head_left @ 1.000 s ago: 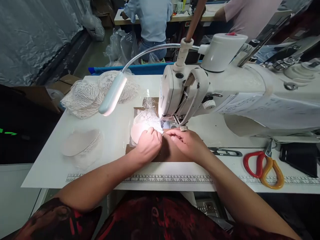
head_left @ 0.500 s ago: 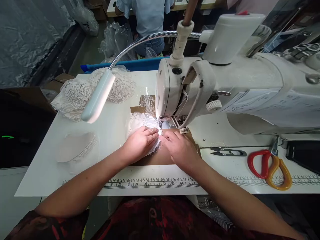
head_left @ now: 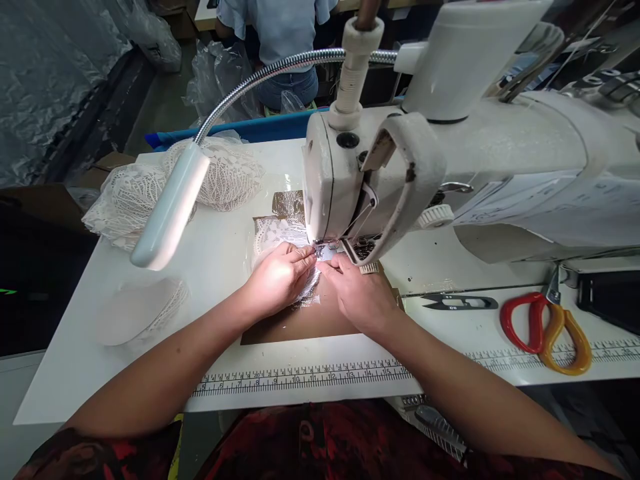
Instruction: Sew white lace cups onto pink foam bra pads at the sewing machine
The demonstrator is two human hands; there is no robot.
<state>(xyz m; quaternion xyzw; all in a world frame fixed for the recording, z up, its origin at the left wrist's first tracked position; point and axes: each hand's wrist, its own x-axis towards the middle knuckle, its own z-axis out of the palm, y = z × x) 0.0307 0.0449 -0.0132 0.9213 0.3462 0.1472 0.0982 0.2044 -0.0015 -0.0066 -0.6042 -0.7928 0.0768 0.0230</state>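
A white lace piece (head_left: pixel 273 233) lies under the head of a white sewing machine (head_left: pixel 450 173), on a brown patch of the table. My left hand (head_left: pixel 277 279) lies on the lace with its fingers curled and pressing it down beside the needle. My right hand (head_left: pixel 357 293) is just right of it, fingertips pinching the lace edge at the presser foot. The two hands nearly touch. The needle itself is hidden by the machine head.
A gooseneck lamp (head_left: pixel 167 207) hangs over the left of the white table (head_left: pixel 225 247). A heap of lace pieces (head_left: pixel 150 187) sits back left, a single padded piece (head_left: pixel 135 313) front left. Thread snips (head_left: pixel 457 303) and red-and-orange scissors (head_left: pixel 545 330) lie right. A person stands behind.
My view has moved closer and lower over the machine. Both hands have slid a little forward with the lace toward the presser foot.
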